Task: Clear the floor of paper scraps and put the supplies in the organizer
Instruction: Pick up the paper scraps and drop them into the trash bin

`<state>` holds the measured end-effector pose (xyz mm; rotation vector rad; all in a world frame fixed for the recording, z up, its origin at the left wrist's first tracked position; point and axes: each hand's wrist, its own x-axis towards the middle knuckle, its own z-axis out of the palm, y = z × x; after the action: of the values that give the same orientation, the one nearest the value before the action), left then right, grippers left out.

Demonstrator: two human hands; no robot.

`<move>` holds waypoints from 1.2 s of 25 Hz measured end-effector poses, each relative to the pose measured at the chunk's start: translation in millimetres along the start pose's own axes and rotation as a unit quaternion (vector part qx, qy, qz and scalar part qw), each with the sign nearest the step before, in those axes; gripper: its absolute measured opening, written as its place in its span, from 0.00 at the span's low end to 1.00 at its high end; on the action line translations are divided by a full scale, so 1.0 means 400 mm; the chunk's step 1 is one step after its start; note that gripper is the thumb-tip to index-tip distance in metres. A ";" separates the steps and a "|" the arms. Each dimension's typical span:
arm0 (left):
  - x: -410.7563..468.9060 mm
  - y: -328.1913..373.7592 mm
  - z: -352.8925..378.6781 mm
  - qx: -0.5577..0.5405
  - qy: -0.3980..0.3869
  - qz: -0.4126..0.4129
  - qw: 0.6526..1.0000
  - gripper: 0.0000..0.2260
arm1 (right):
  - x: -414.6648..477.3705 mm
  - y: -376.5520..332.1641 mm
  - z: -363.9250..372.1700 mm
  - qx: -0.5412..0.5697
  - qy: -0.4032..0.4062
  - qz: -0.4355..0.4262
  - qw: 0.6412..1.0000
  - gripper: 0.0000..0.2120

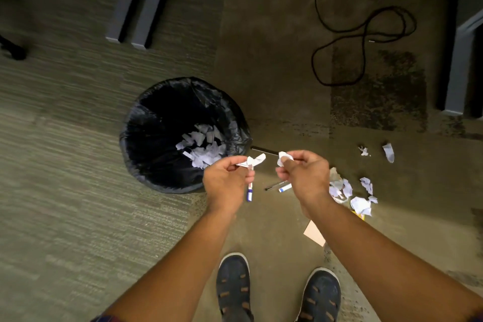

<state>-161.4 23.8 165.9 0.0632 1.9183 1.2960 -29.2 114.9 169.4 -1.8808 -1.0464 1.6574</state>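
My left hand [226,181] grips a crumpled white paper scrap [253,160] at the near right rim of the bin, with a blue and white marker [250,192] hanging below it; whether the hand holds the marker I cannot tell. My right hand [304,176] pinches another white scrap [283,157] just right of it. A black-lined round bin [146,123] holds several scraps [202,146]. On the carpet lie a black pen [274,185], a white marker [285,187], a pile of scraps [350,195] and two stray scraps [388,152].
A tan card [315,232] lies on the carpet by my right forearm. A black cable [360,42] loops at the far right. Grey table legs [138,8] stand at the back, another [457,65] at right. My two dark shoes [234,287] are below.
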 end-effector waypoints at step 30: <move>-0.059 0.045 -0.047 0.186 0.038 0.075 0.979 0.08 | -0.103 0.074 -0.168 -0.148 -0.046 0.036 0.987 0.14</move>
<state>-164.1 7.5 197.1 0.3580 2.2374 1.0276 43.0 75.8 187.8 -2.0639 -1.3387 1.7208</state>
